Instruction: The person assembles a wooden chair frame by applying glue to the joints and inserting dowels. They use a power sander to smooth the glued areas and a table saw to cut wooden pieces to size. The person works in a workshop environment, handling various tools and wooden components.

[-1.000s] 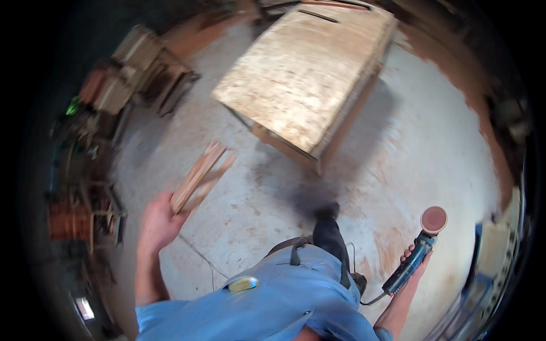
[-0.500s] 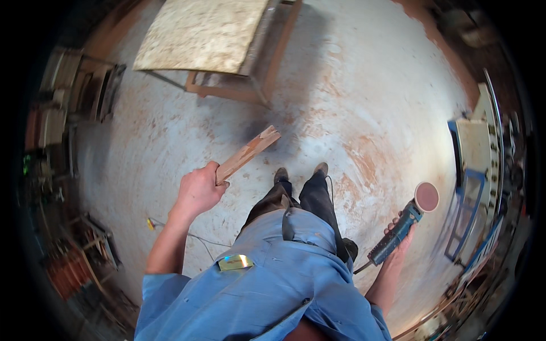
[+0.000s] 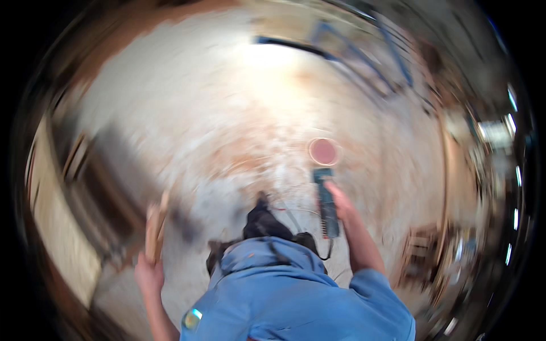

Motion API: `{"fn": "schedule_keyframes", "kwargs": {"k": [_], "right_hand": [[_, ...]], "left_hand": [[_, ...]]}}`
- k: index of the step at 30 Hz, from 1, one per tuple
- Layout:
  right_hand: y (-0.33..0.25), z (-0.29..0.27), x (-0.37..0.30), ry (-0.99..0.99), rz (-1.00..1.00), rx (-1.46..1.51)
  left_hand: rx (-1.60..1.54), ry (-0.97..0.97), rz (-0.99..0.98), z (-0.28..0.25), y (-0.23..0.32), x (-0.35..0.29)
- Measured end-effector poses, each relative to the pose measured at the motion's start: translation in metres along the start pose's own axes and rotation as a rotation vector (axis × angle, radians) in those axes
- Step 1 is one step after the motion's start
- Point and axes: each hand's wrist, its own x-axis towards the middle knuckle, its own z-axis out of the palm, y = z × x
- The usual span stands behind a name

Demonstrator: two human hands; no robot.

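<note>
My left hand (image 3: 149, 275) is closed round the lower end of a short wooden board (image 3: 154, 234), which points up and away at the left. On the other side, my right hand (image 3: 336, 199) grips the dark blue-green body of an angle grinder (image 3: 327, 210). A round reddish sanding disc (image 3: 323, 152) sits at the grinder's far end, facing up. The cord hangs from the near end of the tool. Board and disc are well apart. Motion smears the picture, so the fingers of my left hand show poorly.
At the left stands a table with a pale top (image 3: 57, 227), its wooden underframe blurred. A blue metal frame (image 3: 364, 54) lies beyond, at the far right. Wooden pieces (image 3: 421, 250) are stacked at the right. Cord crosses the stained floor (image 3: 227, 148) by my legs.
My body has turned right: the table has swung from ahead to the left, the blue frame from the right to ahead. Both hands still hold their things; the board now points more upright.
</note>
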Motion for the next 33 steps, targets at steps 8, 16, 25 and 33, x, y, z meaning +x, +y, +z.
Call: {"fn": "schedule_keyframes", "kwargs": {"k": [8,16,25,33], "right_hand": [[-0.01,-0.025,-0.011,-0.208,-0.205,0.547],[-0.04,-0.083,-0.054,0.175,-0.22,0.343],[-0.075,-0.146,-0.019,0.126,-0.355,0.726],[-0.298,-0.31,0.04,0.215,-0.606,0.408]], "left_hand": [[-0.075,-0.035,0.142,0.059,-0.035,0.08],[-0.143,-0.225,0.151,0.115,0.031,0.184],[0.075,-0.226,0.168,0.147,0.113,0.223],[0.169,-0.347,0.095,0.162,0.25,0.209]]}}
